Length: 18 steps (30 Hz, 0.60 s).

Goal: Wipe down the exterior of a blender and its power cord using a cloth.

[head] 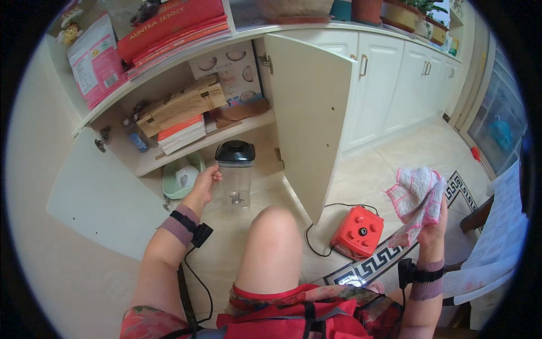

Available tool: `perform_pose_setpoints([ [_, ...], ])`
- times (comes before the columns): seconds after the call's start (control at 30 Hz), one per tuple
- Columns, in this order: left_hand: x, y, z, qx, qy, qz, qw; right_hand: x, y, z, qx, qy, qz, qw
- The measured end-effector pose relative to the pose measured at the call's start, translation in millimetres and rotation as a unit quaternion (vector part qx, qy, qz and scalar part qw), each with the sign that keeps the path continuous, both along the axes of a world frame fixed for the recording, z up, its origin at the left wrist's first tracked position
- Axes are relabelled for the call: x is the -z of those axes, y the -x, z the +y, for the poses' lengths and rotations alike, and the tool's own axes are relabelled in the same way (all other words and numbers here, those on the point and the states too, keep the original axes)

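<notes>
My left hand (207,183) grips the handle side of a clear blender jar (236,180) with a black lid (235,151). The jar is upright at the front of the open cabinet's lower space, its blade visible near the bottom. Out to the right, my right hand (435,224) holds a crumpled white cloth with pink stripes (417,197); the cloth hides most of the fingers. On the tiled floor between my knee and the cloth sits a red blender base (358,233) with its black cord (309,241) loose around it.
Cabinet doors (311,110) (106,199) stand open on both sides. A shelf (211,137) bears a wooden box (182,104), books (182,133) and a bottle (136,137). Below it is a pale green basin (169,184). At the far right hangs a tablecloth (493,237).
</notes>
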<state>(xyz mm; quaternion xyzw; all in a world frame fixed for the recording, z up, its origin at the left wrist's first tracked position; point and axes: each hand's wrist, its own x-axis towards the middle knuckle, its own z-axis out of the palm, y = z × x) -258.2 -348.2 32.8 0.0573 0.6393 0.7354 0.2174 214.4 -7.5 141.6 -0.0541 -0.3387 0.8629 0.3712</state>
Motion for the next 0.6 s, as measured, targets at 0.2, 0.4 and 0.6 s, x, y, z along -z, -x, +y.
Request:
perform_pose_setpoints([
  [0.2,40,47,38,-0.032,0.080,-0.147,0.985,14,-7,13,-0.007,-0.043,0.002,0.999],
  [0.4,64,83,71,-0.062,0.066,-0.167,0.982,14,-7,13,0.061,-0.008,-0.046,0.997],
  [0.6,63,84,110,-0.060,0.036,-0.215,0.974,23,-19,21,0.106,0.013,-0.084,0.991],
])
